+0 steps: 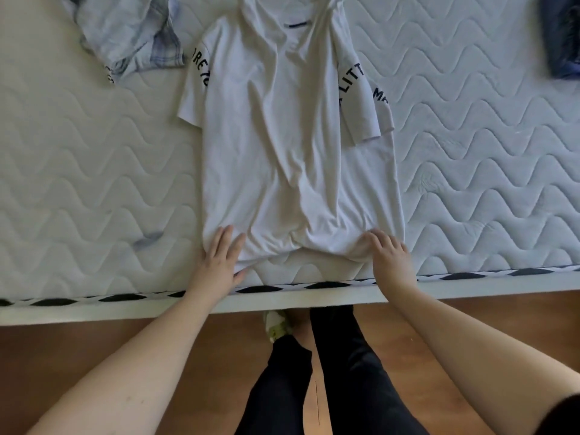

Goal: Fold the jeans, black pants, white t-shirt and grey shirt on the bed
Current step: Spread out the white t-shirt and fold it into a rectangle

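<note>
at the lower middle of the frame you're pressing the white t-shirt (292, 146) hem, left hand (219, 259) and right hand (389, 255) flat, apart; keep smoothing outward before folding.

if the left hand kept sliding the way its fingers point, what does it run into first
Only more of the white t-shirt: the left hand lies flat on its hem, fingers pointing up the body. Nothing else lies in that line, as far as shows.

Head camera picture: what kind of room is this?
Probably a bedroom at home. A bare quilted mattress sits over a wooden floor, and clothes lie on it, like the white t-shirt both hands are smoothing.
</note>
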